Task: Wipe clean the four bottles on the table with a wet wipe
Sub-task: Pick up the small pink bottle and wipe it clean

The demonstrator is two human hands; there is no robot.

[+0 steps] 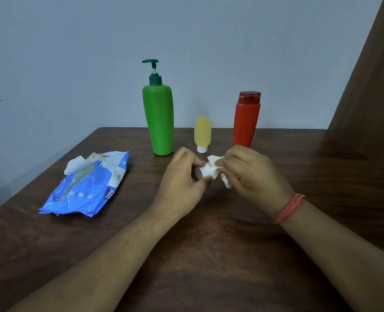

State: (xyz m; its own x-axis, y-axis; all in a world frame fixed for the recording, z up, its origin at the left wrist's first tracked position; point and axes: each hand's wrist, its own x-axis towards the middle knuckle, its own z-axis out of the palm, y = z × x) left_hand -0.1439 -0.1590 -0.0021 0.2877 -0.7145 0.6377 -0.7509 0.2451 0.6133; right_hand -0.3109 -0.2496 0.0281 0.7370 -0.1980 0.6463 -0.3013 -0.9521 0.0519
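My left hand (182, 174) grips small white bottle (199, 172); right hand (247, 170) pinches white wet wipe (212, 166) against it, above dark wooden table (209, 255).

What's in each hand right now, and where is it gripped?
The left hand pinches a small white bottle by its cap end. The right hand holds the wet wipe, bunched round the bottle's other end; the body is mostly hidden.
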